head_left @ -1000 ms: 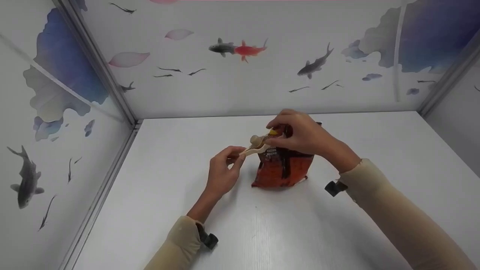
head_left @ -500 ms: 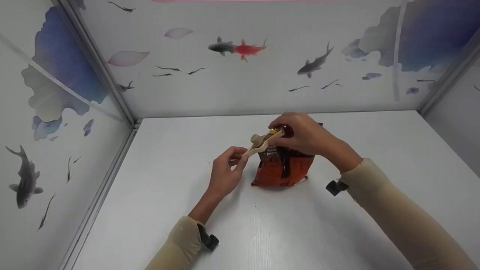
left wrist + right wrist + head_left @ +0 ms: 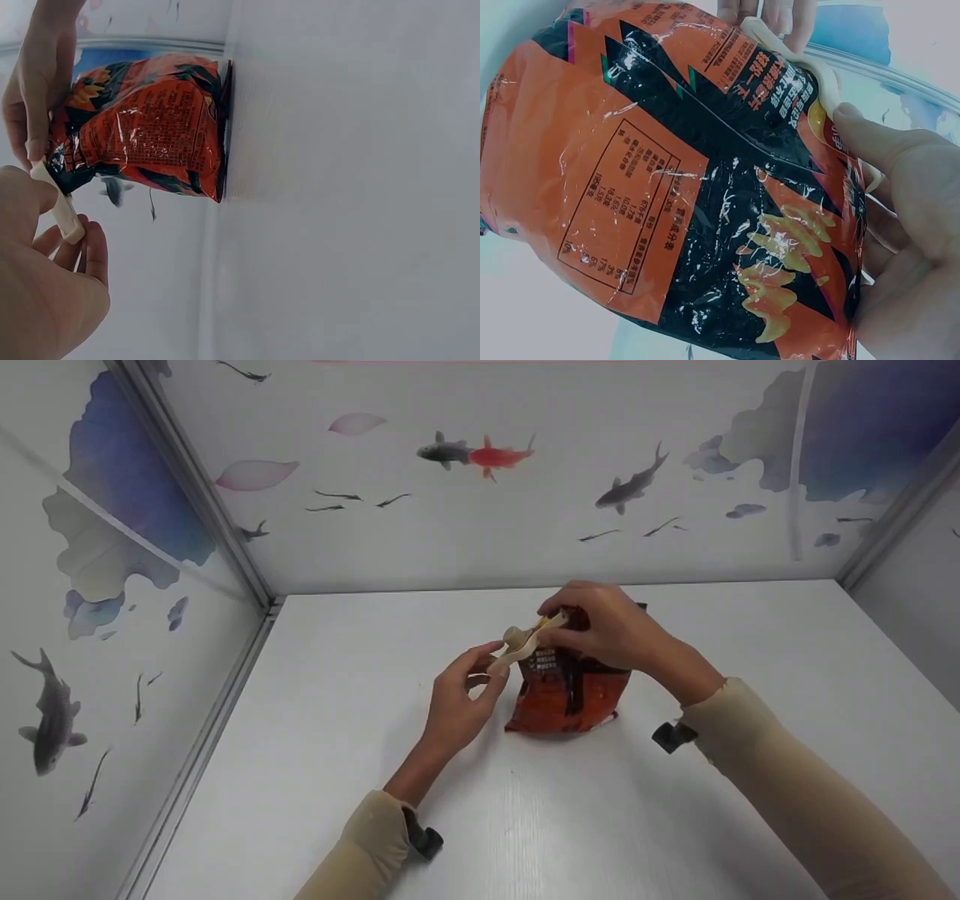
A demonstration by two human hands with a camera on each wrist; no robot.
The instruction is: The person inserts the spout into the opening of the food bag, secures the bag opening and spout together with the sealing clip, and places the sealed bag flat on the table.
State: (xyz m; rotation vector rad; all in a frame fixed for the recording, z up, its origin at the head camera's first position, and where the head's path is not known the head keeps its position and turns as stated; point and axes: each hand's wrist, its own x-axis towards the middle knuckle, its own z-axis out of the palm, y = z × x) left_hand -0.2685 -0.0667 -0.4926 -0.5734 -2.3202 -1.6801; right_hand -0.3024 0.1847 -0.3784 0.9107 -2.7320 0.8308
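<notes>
An orange and black snack bag (image 3: 570,697) stands upright on the white table, its printed side showing in the right wrist view. Across its top lies a cream bag clip (image 3: 517,652) with a round knob. My left hand (image 3: 465,697) has thumb and fingers on either side of the clip's left end, seen close in the left wrist view as the clip (image 3: 61,206) between them. With my right hand (image 3: 607,626) I pinch the bag's top corner together with the clip's other end, thumb in front. The right fingers behind the bag are mostly hidden.
A white table (image 3: 360,660) spreads around the bag. Behind it rises a white wall (image 3: 360,547) printed with fish and petals, and another printed panel (image 3: 150,660) stands at the left along a metal rail. Small black cameras (image 3: 426,844) sit at both wrists.
My left hand has shifted slightly to the right and its fingers have spread around the clip's end. The clip's front bar now reaches up to the right thumb. The bag has barely moved.
</notes>
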